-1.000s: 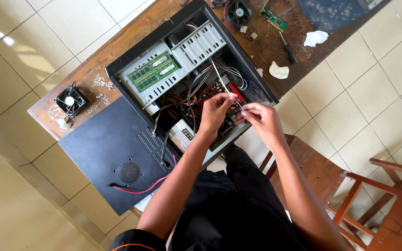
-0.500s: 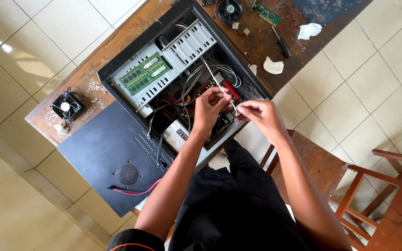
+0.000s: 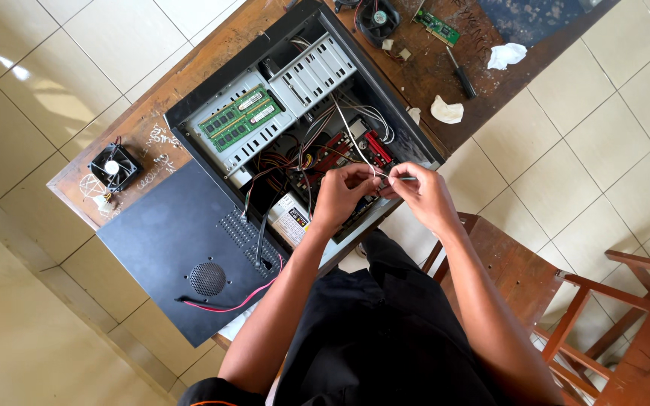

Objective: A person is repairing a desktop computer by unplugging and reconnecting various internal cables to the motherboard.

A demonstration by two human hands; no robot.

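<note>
Head view: a person is leaning over an open case (image 3: 189,124) lying on a wooden table (image 3: 133,131).
Left hand (image 3: 340,194): fingers are pinching together on a thin pale cable (image 3: 355,146), just above the red board (image 3: 344,154).
Right hand (image 3: 419,195): fingertips are closing on the same cable's near end, almost touching the left hand.
Cable: it is running slim and whitish from the hands up into the wire tangle; its far end is hidden there.
Progress: the side panel (image 3: 182,248) is lying off beside the case and a fan (image 3: 114,167) is sitting loose, so opening looks done; the wiring work seems midway.
Left over: memory sticks (image 3: 241,120) are resting on the drive cage, unplaced.
</note>
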